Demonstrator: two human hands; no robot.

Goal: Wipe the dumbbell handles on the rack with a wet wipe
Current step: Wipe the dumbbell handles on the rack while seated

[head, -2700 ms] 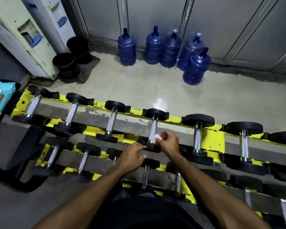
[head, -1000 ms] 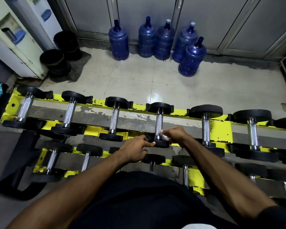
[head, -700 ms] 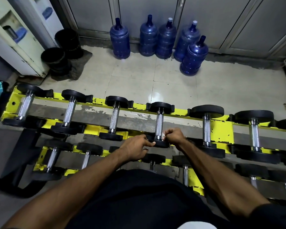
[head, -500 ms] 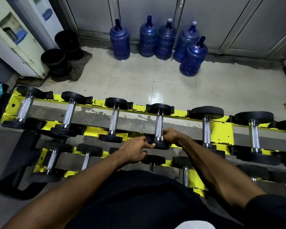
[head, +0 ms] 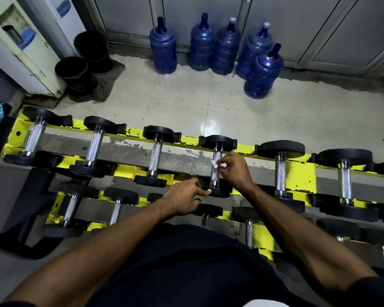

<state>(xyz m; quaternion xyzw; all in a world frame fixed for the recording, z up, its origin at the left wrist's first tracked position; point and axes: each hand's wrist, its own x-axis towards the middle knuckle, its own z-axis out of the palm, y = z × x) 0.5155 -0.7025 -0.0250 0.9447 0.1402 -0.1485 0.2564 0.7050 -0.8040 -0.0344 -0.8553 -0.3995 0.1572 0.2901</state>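
Right hand (head: 235,171) pinches wet wipe (head: 216,164) against handle (head: 215,173); left hand (head: 184,197), forefinger straight, steadies near head (head: 218,192). Risk: knurling snags wipe from thin pinch.

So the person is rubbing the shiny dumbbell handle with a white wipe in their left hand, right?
Not quite. The white wipe is in the right hand, not the left. That hand pinches it against the shiny dumbbell handle. The left hand only touches the near black end of that dumbbell. The head view shows this.
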